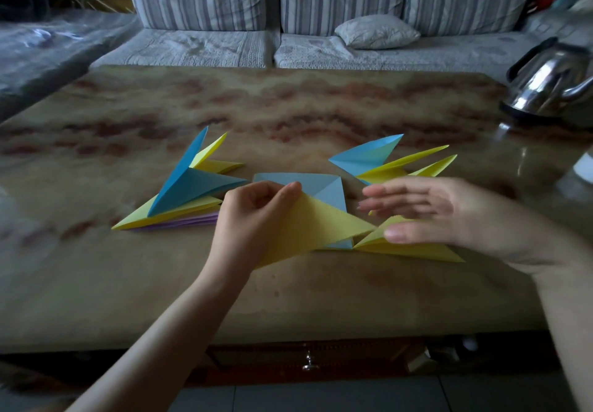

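Lying left on the table (288,299): pile of folded papers (189,193) | left hand (253,219) pinches a yellow triangle (314,228) above the blue square (324,186) mid-table | right hand (433,215) flat, fingers straight, holding nothing, over another yellow fold (417,249) | steel kettle (545,84) far right.

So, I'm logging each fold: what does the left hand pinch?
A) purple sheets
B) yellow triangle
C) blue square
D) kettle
B: the left hand pinches the yellow triangle at its top corner, thumb on the near side; the blue square lies flat behind it.
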Tool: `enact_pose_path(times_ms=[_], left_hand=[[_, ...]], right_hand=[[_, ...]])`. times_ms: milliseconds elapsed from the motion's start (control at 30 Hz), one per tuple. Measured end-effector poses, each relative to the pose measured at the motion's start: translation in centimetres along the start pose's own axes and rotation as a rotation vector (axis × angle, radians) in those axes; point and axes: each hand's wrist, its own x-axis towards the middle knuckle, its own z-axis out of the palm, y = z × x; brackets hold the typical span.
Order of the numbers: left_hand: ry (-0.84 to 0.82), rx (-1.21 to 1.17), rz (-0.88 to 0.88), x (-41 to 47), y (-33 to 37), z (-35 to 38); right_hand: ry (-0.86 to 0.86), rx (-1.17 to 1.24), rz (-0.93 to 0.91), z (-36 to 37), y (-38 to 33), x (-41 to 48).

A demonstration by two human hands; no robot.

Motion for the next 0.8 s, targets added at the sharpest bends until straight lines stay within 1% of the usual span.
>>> enact_pose_path(times_ms=[33, 67, 133, 167, 200, 300, 367, 433, 467, 533, 567, 633, 700, 800], left_hand=[[-0.001, 0.003, -0.004, 0.1, 0.0, -0.1], [-0.013, 0.019, -0.008, 0.0, 0.0, 0.0], [-0.040, 0.057, -0.017, -0.4, -0.1, 0.4], [-0.039, 0.069, -0.021, -0.6, -0.1, 0.7], [-0.036, 0.080, -0.018, -0.8, -0.1, 1.0], [-0.040, 0.113, 0.027, -0.8, -0.1, 1.3], [-0.063, 0.063, 0.040, -0.6, 0.1, 1.1], [-0.127, 0.040, 0.035, -0.5, 0.1, 0.7], [-0.156, 0.117, 0.059, -0.4, -0.1, 0.4], [-0.177, 0.417, 0.136, -0.1, -0.8, -0.2], [-0.190, 0.555, 0.175, 0.0, -1.2, -0.5], [-0.257, 0.740, 0.213, 0.2, -1.9, -0.5], [-0.330, 0.840, 0.197, 0.1, -2.2, -0.3], [-0.349, 0.842, 0.180, 0.1, -2.5, -0.3]], right_hand=[[0.011, 0.034, -0.007, -0.3, -0.1, -0.1], [0.070, 0.065, -0.023, -0.4, -0.2, 0.0], [0.253, 0.037, -0.054, 0.7, 0.1, 0.9], [0.313, -0.008, -0.066, 1.7, 0.3, 1.5], [0.337, -0.054, -0.073, 2.8, 0.5, 2.0], [0.319, -0.125, -0.082, 4.9, 0.8, 3.0], [0.330, -0.137, -0.093, 4.5, 1.0, 3.5], [0.374, -0.135, -0.092, 3.4, 1.2, 3.6], [0.414, -0.129, -0.079, 2.5, 1.3, 3.6], [0.514, -0.147, -0.013, 0.5, 2.0, 3.2], [0.554, -0.180, 0.041, -0.4, 2.6, 2.9], [0.591, -0.284, 0.162, -1.5, 3.7, 2.6], [0.602, -0.375, 0.260, -1.5, 4.7, 2.7], [0.613, -0.495, 0.362, -1.4, 5.6, 3.1]])
